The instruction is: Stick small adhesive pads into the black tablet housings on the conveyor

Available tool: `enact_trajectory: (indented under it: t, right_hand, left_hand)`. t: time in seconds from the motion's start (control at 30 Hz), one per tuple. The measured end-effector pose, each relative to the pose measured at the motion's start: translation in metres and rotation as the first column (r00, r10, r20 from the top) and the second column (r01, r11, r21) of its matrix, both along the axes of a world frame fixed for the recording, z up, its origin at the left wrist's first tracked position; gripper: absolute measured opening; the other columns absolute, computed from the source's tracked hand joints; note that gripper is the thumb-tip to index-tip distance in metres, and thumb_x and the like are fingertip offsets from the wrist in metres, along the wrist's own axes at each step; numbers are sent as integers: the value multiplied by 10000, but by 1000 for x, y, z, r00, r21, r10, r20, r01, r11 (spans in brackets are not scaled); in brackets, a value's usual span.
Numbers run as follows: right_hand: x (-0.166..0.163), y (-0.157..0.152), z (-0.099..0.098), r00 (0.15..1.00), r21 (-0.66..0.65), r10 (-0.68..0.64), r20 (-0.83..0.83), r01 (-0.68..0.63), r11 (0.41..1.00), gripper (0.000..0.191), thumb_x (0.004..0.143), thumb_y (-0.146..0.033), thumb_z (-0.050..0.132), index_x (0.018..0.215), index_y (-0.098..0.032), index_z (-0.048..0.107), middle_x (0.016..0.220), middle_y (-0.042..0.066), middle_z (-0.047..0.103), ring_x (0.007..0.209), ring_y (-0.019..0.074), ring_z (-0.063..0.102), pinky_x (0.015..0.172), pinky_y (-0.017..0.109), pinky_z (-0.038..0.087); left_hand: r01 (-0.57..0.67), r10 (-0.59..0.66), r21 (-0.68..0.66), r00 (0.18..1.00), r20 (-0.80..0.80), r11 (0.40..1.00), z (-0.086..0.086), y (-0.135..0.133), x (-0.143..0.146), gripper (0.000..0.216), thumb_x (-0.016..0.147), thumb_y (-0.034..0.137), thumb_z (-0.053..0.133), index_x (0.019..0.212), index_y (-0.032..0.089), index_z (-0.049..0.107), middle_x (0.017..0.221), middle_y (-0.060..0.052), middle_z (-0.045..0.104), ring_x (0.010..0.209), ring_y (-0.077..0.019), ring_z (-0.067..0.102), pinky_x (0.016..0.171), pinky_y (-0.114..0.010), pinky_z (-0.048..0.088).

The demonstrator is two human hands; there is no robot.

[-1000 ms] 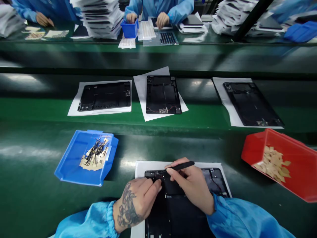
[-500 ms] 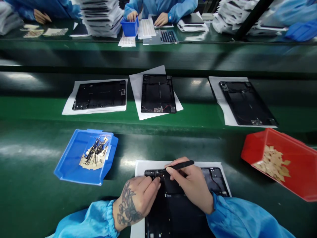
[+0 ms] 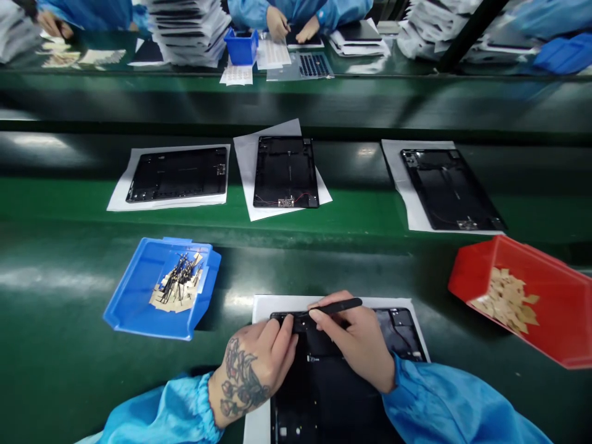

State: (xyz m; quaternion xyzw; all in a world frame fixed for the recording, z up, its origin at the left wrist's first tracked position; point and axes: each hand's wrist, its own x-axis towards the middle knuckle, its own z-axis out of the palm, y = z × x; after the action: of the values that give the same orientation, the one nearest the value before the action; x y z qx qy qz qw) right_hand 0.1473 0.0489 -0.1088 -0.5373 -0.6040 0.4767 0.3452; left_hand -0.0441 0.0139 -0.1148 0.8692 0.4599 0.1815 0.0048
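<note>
A black tablet back shell [image 3: 333, 394] lies on a white sheet [image 3: 261, 308] right in front of me. My right hand [image 3: 358, 345] is closed on black tweezers [image 3: 335, 307], their tip down at the shell's top edge. My left hand [image 3: 259, 364], tattooed on the back, rests on the shell's top left corner with fingertips pressed against the same spot. Whether those fingers pinch a small part is hidden.
A blue tray [image 3: 139, 296] of small black cable parts sits to the left, a red bin [image 3: 555, 290] of tan pieces to the right. Three more black shells [image 3: 178, 174] [image 3: 285, 171] [image 3: 446, 188] lie on paper on the green belt beyond. Other people's hands [image 3: 277, 24] work at the far bench.
The three shells on the belt have drifted left. My hands have stayed at the shell's top edge, shifting only slightly. The far person's hands have moved together.
</note>
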Motion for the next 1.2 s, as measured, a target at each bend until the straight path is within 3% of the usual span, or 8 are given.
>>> enact_trajectory:
  t: [0.2, 0.27, 0.53, 0.7, 1.0, 1.2]
  right_hand:
    - [4, -1, 4, 994, 327, 20, 112, -56, 943, 14, 891, -221, 603, 893, -212, 614, 818, 14, 662, 731, 165, 648, 670, 266, 514]
    - [8, -1, 6, 994, 382, -10, 112, -34, 924, 25, 897, -207, 588, 882, -209, 609, 824, 23, 658, 757, 172, 647, 684, 273, 518]
    - [11, -3, 1, 997, 130, -22, 75, 13, 991, 122, 887, -320, 621, 859, -201, 608, 789, 15, 641, 608, 140, 647, 554, 238, 538]
    - [7, -1, 0, 996, -66, -78, -40, 75, 995, 225, 880, -399, 618, 900, -189, 540, 712, 23, 650, 614, 163, 655, 534, 244, 562]
    - [8, 2, 1, 996, -111, -85, -26, 82, 990, 267, 879, -440, 598, 874, -181, 533, 697, 41, 661, 608, 175, 660, 547, 264, 572]
    - [8, 0, 1, 996, -67, -68, 53, 72, 995, 225, 891, -410, 588, 882, -188, 550, 685, 25, 654, 589, 174, 659, 525, 263, 560]
  left_hand:
    - [-24, 24, -4, 999, -22, 1000, 0, 0, 1, 282, 859, 220, 534, 1098, 78, 581, 672, -31, 574, 543, -181, 559, 446, -304, 435]
    - [-28, 28, 5, 999, -23, 1000, 0, 0, 1, 275, 858, 220, 531, 1089, 81, 583, 678, -34, 580, 546, -181, 563, 448, -301, 438]
    - [-39, 39, -4, 999, -23, 999, 0, -1, 1, 274, 865, 237, 515, 1086, 90, 583, 706, -42, 597, 567, -185, 582, 461, -302, 462]
    - [-38, 38, -41, 999, 4, 998, 4, -1, 1, 291, 863, 253, 513, 1091, 85, 581, 716, -44, 598, 568, -195, 583, 457, -322, 484]
    - [-19, 21, -76, 1000, 15, 997, 9, 0, 1, 343, 871, 314, 511, 1104, 71, 575, 722, -57, 604, 572, -191, 585, 459, -312, 480]
    - [-16, 17, -64, 1000, 11, 998, 8, -1, 1, 346, 866, 312, 527, 1099, 62, 582, 713, -59, 592, 580, -197, 566, 469, -318, 463]
